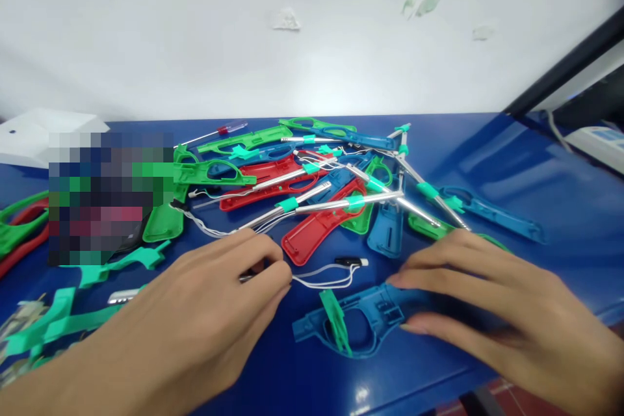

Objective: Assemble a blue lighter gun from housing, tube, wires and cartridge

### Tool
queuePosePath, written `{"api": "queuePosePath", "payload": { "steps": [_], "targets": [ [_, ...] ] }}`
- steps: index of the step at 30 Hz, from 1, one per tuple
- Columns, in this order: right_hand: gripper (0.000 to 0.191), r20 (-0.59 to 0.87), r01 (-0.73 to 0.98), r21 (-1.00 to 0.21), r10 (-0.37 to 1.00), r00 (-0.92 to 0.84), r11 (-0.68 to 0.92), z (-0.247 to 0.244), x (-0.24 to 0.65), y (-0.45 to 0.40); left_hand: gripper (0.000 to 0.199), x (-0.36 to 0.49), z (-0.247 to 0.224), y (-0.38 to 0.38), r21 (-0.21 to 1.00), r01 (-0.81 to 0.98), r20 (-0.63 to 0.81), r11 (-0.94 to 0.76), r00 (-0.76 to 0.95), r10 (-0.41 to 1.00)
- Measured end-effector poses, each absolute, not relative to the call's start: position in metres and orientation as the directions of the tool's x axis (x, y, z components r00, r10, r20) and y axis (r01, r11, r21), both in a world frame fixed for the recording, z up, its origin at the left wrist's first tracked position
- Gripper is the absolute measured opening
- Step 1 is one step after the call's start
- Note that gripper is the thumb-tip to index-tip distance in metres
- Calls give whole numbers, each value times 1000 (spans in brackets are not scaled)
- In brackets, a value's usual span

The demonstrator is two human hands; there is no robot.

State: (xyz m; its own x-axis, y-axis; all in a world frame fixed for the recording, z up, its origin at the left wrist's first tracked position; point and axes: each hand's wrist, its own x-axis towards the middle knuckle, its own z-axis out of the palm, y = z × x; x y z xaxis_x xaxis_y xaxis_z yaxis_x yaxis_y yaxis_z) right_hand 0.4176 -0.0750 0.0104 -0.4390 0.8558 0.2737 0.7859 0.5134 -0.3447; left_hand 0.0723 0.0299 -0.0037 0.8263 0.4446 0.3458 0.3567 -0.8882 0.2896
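My left hand (229, 312) is closed in a pinch near the middle of the table. A thin white wire (322, 279) runs out from its fingertips and ends in a small black piece with a white plug. A dark bit shows under the curled fingers, too hidden to name. To the right, my right hand (492, 312) grips the wide end of a blue plastic handle shell (380, 312) between thumb and fingers. The shell lies with its hollow side up, and a green plastic strip (336, 322) stands across its loop.
Behind the hands lie red handle shells (312, 234), green shells (244, 140) and metal tubes with green tape (351, 203). A screwdriver (229, 129) lies at the back. Green strips (63, 325) lie at left. A white box (29, 136) and a pale device (602, 143) flank the blue table.
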Motion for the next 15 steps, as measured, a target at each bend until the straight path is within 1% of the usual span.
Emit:
{"api": "queuePosePath", "payload": {
  "steps": [3, 5, 9, 11, 15],
  "targets": [
    [22, 260, 800, -358, 874, -410, 482, 10, 420, -78, 26, 70, -5, 31, 207, 358, 270, -910, 874, 405],
    [24, 273, 806, -365, 881, -386, 466, 10, 418, -78, 23, 72, -3, 31, 187, 346, 295, -920, 873, 388],
    [19, 338, 793, -347, 855, -393, 502, 13, 407, -67, 18, 80, 7, 29, 243, 343, 373, -907, 830, 414],
    [17, 374, 777, -316, 824, -425, 544, 12, 400, -58, 17, 83, 12, 28, 265, 358, 371, -895, 819, 437],
    [18, 395, 769, -253, 788, -472, 587, 10, 389, -44, 17, 83, 15, 26, 256, 385, 353, -887, 817, 456]
  ]
}}
